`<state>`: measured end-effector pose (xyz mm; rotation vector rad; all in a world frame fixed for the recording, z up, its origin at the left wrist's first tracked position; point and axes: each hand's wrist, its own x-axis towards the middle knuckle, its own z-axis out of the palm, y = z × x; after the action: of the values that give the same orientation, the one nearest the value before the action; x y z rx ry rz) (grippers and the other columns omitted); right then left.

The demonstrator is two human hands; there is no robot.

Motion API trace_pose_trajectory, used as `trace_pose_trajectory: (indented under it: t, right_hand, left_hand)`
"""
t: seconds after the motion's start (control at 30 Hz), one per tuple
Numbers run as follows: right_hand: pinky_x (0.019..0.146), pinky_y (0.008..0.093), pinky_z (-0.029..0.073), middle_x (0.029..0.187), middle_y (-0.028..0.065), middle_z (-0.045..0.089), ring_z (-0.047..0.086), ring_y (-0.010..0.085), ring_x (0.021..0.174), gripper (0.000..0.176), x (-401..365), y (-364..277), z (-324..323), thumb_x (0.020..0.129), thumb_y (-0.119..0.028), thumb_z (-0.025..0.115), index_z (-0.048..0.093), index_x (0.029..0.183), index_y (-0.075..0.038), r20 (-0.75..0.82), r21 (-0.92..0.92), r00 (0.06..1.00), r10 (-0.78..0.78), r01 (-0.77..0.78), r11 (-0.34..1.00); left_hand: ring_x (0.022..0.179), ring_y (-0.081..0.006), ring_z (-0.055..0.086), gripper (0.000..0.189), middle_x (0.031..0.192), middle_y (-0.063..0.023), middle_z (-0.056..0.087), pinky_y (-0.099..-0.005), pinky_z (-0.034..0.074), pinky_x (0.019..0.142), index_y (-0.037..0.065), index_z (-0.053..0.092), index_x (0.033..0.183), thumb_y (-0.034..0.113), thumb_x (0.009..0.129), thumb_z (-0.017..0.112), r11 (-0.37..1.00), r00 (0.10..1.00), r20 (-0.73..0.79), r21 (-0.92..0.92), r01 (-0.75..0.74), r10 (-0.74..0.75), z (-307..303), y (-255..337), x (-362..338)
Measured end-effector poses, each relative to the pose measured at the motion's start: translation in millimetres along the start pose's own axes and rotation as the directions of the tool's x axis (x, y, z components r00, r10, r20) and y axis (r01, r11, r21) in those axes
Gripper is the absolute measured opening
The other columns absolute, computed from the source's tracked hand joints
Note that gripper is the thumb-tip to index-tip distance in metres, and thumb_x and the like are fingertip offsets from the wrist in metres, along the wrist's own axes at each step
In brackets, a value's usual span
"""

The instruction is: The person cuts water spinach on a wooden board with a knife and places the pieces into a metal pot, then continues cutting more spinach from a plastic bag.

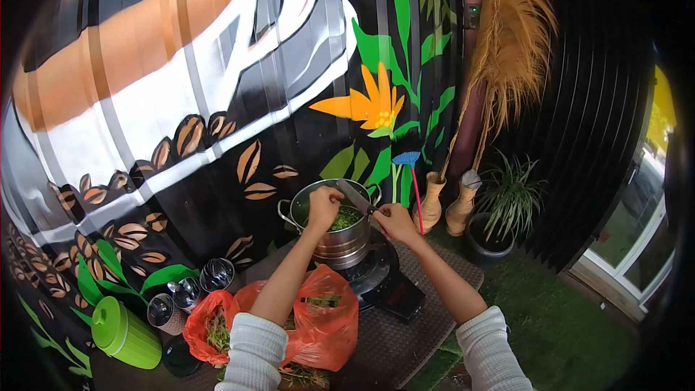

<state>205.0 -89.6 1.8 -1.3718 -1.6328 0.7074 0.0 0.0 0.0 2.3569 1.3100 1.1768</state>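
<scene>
A two-handled metal pot (340, 250) stands on a black portable stove (394, 291), with chopped greens (346, 219) inside it. Over the pot's right rim, my right hand (393, 220) grips the dark handle of a knife (352, 195). Its blade points up and to the left above the pot. My left hand (325, 206) is closed above the left part of the pot, close to the blade tip; whatever its fingers pinch is too small to name. Nearer to me, orange-red plastic bags (322, 326) with leafy stems lie under my left forearm.
A green lidded bin (124, 331) and metal cups with cutlery (217, 275) stand at the left of the brown table (441, 297). Behind the pot rises a painted wall (282, 130). Vases (428, 206), a blue-headed brush (407, 158) and a potted plant (507, 203) are to the right.
</scene>
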Motion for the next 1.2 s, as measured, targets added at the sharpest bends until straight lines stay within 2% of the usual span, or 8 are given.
trace_pose_trajectory:
  t: [0.23, 0.43, 0.5, 0.6, 0.73, 0.9, 1.03, 1.2]
  right_hand:
    - [0.038, 0.0253, 0.038, 0.051, 0.0041, 0.054, 0.049, 0.0105, 0.037, 0.030, -8, -9, -4, 0.084, -0.024, 0.057, 0.064, 0.079, 0.004, 0.085, 0.178, 0.996, 0.001, -0.016, 0.984]
    - [0.037, 0.0239, 0.036, 0.052, 0.0041, 0.053, 0.047, 0.0098, 0.037, 0.029, -10, -15, -8, 0.085, -0.022, 0.055, 0.065, 0.083, 0.005, 0.111, 0.209, 0.994, 0.009, -0.032, 0.977]
    - [0.038, 0.0238, 0.036, 0.052, 0.0041, 0.053, 0.047, 0.0098, 0.037, 0.029, -10, -15, -9, 0.085, -0.022, 0.055, 0.065, 0.083, 0.004, 0.110, 0.216, 0.994, 0.006, -0.029, 0.976]
    - [0.037, 0.0240, 0.036, 0.051, 0.0040, 0.052, 0.047, 0.0098, 0.037, 0.029, -9, -16, -7, 0.086, -0.022, 0.055, 0.065, 0.083, 0.005, 0.102, 0.197, 0.995, -0.008, -0.013, 0.980]
    - [0.036, 0.0241, 0.035, 0.051, 0.0040, 0.052, 0.047, 0.0098, 0.036, 0.027, -8, -14, -4, 0.085, -0.021, 0.055, 0.064, 0.081, 0.004, 0.064, 0.176, 0.998, -0.030, 0.018, 0.984]
    - [0.035, 0.0240, 0.034, 0.051, 0.0043, 0.052, 0.046, 0.0100, 0.036, 0.027, -7, -9, 6, 0.085, -0.020, 0.056, 0.064, 0.080, 0.004, 0.020, 0.198, 0.999, -0.026, 0.022, 0.980]
    - [0.035, 0.0243, 0.034, 0.051, 0.0048, 0.053, 0.046, 0.0103, 0.035, 0.026, -11, -9, 11, 0.085, -0.020, 0.056, 0.064, 0.079, 0.005, -0.003, 0.261, 1.000, 0.016, -0.014, 0.965]
    - [0.035, 0.0248, 0.035, 0.050, 0.0051, 0.053, 0.046, 0.0106, 0.035, 0.025, -17, -9, 12, 0.084, -0.019, 0.057, 0.063, 0.078, 0.005, -0.035, 0.257, 0.999, 0.031, -0.021, 0.966]
  left_hand:
    - [0.072, -0.0171, 0.067, 0.018, 0.086, -0.0109, 0.070, -0.0273, 0.054, 0.069, -0.001, 0.070, 0.093, 0.001, 0.075, 0.065, 0.940, 0.912, -0.340, -0.319, 0.117, -0.229, 10, -27, 24]
    - [0.067, -0.0175, 0.068, 0.016, 0.081, -0.0124, 0.070, -0.0266, 0.054, 0.066, 0.000, 0.071, 0.089, 0.004, 0.074, 0.069, 0.546, 0.868, 0.033, -0.766, 0.340, -0.495, 24, -55, 26]
    - [0.064, -0.0173, 0.066, 0.013, 0.079, -0.0124, 0.070, -0.0285, 0.053, 0.065, 0.002, 0.072, 0.085, 0.007, 0.072, 0.071, 0.859, 0.893, -0.194, -0.414, 0.301, -0.407, 25, -57, 22]
    - [0.063, -0.0178, 0.066, 0.010, 0.076, -0.0135, 0.069, -0.0294, 0.053, 0.064, 0.005, 0.073, 0.079, 0.008, 0.070, 0.073, 0.985, 0.946, -0.292, -0.135, 0.107, -0.142, 10, -38, 9]
    - [0.075, -0.0239, 0.066, 0.018, 0.084, -0.0164, 0.068, -0.0337, 0.052, 0.074, 0.003, 0.072, 0.087, 0.006, 0.069, 0.070, 0.937, 0.937, -0.098, -0.138, 0.321, -0.336, -10, -5, 3]
    - [0.113, -0.0361, 0.050, 0.047, 0.122, -0.0236, 0.053, -0.0390, 0.043, 0.095, -0.004, 0.053, 0.120, 0.002, 0.073, 0.061, 0.936, 0.900, -0.262, 0.148, -0.318, 0.348, 3, 17, -18]
    - [0.104, -0.0364, 0.055, 0.037, 0.114, -0.0235, 0.058, -0.0398, 0.044, 0.092, -0.003, 0.060, 0.110, 0.002, 0.074, 0.059, 0.927, 0.902, -0.221, 0.133, -0.350, 0.372, 8, 31, -37]
    - [0.083, -0.0344, 0.062, 0.013, 0.077, -0.0193, 0.065, -0.0411, 0.046, 0.084, 0.000, 0.071, 0.081, 0.007, 0.073, 0.063, 0.990, 0.990, -0.138, 0.137, 0.018, 0.001, -3, 31, -42]
